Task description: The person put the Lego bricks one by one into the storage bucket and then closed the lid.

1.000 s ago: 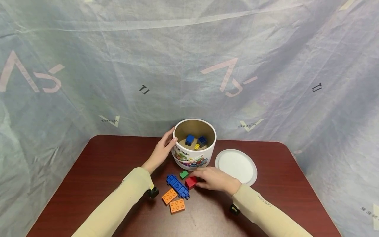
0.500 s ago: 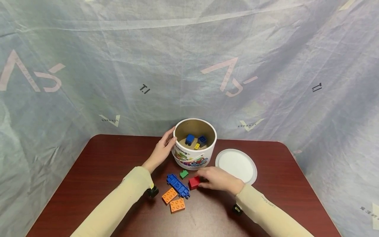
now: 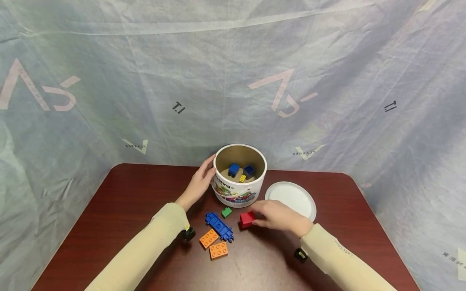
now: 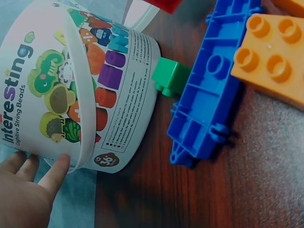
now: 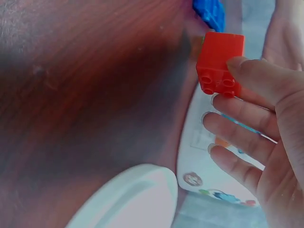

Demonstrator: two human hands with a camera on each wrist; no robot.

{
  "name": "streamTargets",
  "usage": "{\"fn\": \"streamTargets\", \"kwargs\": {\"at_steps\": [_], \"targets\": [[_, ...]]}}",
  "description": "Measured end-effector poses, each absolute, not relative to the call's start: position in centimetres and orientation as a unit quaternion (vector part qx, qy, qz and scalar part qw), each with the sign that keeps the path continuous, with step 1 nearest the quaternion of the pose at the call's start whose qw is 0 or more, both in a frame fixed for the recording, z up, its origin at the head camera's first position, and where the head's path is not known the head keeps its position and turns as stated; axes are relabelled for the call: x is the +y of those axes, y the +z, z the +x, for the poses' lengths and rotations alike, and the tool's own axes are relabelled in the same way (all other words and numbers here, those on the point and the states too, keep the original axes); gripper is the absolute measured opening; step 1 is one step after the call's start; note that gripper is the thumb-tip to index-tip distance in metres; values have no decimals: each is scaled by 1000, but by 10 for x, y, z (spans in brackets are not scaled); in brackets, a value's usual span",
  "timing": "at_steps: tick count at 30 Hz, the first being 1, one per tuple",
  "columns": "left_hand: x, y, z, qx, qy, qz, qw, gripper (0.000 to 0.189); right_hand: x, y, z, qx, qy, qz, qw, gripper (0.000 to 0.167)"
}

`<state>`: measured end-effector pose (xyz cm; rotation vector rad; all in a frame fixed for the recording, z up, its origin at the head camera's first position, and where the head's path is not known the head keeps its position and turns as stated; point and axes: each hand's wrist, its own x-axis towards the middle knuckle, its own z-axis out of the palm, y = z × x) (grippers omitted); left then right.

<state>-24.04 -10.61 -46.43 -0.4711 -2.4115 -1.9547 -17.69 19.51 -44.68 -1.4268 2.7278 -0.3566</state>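
Observation:
My right hand [image 3: 278, 216] pinches a red toy brick [image 3: 247, 219] between thumb and fingers, in front of the bucket. In the right wrist view the brick [image 5: 220, 61] shows its studs, with the thumb on one side. My left hand [image 3: 198, 184] rests against the left side of a white printed bucket [image 3: 236, 194], fingers spread and fairly straight near its rim. Inside the bucket lie a blue brick [image 3: 234, 169], a darker blue brick [image 3: 249, 171] and a small yellow brick [image 3: 242, 178].
On the table lie a green brick [image 3: 227, 212], a blue vehicle base [image 3: 219, 227] and two orange bricks, one farther back [image 3: 209, 238] and one nearer [image 3: 218, 250]. A round white lid [image 3: 291, 198] lies right of the bucket. A fabric backdrop [image 3: 204, 81] stands behind the table.
The red brick has moved right with my right hand, away from the blue base. My left hand stays at the bucket, and the other bricks stay where they were.

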Motion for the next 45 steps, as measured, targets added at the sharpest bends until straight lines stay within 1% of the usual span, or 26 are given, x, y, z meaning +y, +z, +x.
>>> {"fn": "streamTargets", "kwargs": {"at_steps": [6,12,28,33,41,45], "targets": [[-106,-464,-240,-767,-624,-151,0,55,202,-430,-175,882,-117,-457,6,29],[-106,-464,-240,-768,-622,-151,3,55,207,-411,-174,877,-116,-465,-24,28],[-106,-463,-239,-768,-624,-147,-5,55,211,-357,-179,891,-112,-439,-34,34],[-105,-463,-239,-768,-624,-146,-5,55,207,-347,-184,888,-114,-444,-40,36],[-105,-463,-238,-769,-622,-148,-1,54,200,-335,-190,887,-108,-446,-49,29],[-105,-464,-239,-769,-622,-148,1,55,198,-332,-194,886,-105,-449,-58,29]]}}
